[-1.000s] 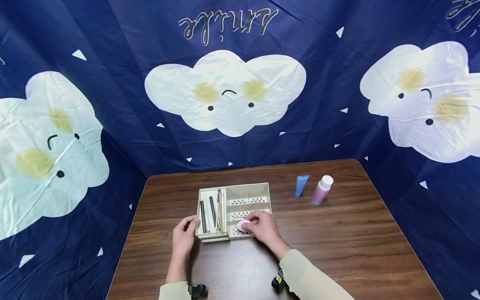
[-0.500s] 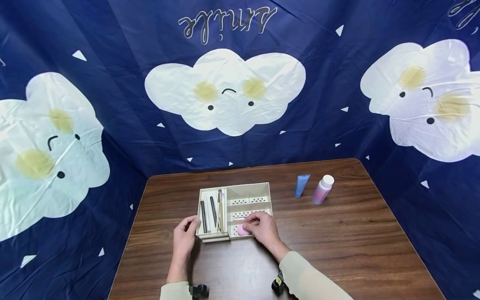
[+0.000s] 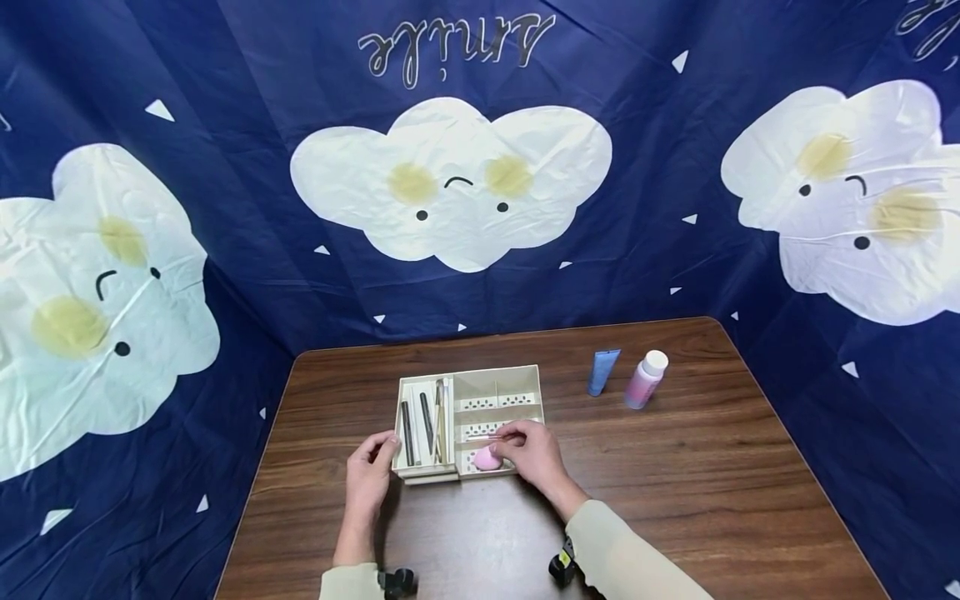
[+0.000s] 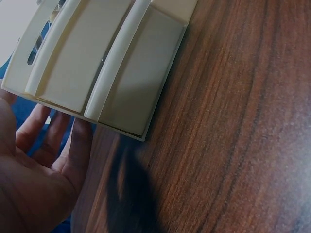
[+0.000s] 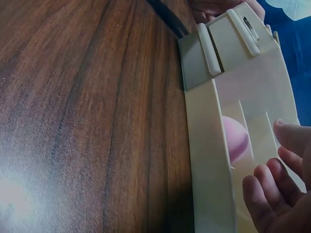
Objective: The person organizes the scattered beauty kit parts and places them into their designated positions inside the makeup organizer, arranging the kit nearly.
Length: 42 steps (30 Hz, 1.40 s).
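A cream desktop organizer stands on the table with its drawer fronts facing the person. A pink egg-shaped makeup sponge lies in its front right compartment and shows behind the front wall in the right wrist view. My right hand is just right of the sponge, over the compartments, its fingers loosely bent and holding nothing. At the organizer's left wall, my left hand pinches the rim with thumb and forefinger; its other fingers reach along the outside.
Dark pencils and slim brushes lie in the left compartment. A thin stick lies in the middle right one. A blue tube and a pink bottle with a white cap stand at the back right. A blue cloth hangs behind.
My right hand has let go of the makeup sponge, which has settled into the front right compartment, and has drawn slightly right. The left hand has stayed at the organizer's left side.
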Motion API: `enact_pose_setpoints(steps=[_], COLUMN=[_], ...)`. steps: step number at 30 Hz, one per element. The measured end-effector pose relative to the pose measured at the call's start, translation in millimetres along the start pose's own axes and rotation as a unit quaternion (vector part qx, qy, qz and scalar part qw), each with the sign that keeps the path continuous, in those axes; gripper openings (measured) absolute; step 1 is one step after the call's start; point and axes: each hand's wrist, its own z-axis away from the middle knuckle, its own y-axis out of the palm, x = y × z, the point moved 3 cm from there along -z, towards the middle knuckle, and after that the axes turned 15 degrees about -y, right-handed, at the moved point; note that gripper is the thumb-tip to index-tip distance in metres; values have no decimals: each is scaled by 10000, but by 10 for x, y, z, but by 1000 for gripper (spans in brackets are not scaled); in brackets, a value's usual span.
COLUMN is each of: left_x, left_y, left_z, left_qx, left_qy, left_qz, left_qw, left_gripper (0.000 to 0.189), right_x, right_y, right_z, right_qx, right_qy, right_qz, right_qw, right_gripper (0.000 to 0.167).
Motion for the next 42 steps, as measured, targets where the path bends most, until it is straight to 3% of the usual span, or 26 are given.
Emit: enact_pose_setpoints(steps=[8,17,25,33,42], left_x=[0,8,-11,-1,-13], left_y=[-7,-3,2,-7,-3], left_z=[-5,-6,4,12,10], left_qx=[-6,51,36,23,63], left_qy=[-64,-83,-29,-71,-98], left_qz=[7,80,74,18,77], left_qw=[10000,9999,10000,10000,9999], left_gripper=[19,20,19,20,20], right_x=[47,38,-88,-216,-427], right_y=[-163,-466,-729,-933,-1234], right_z=[-24,-54,-69,-52,13], right_qx=[-131,-539,-884,-1057,-1390], right_qy=[-18,88,162,216,603], right_qz=[-396,-353,-411,-126,-262], right_qw=[9991,9979,9951,9941,9881], right_gripper=[27,27,26,30,32])
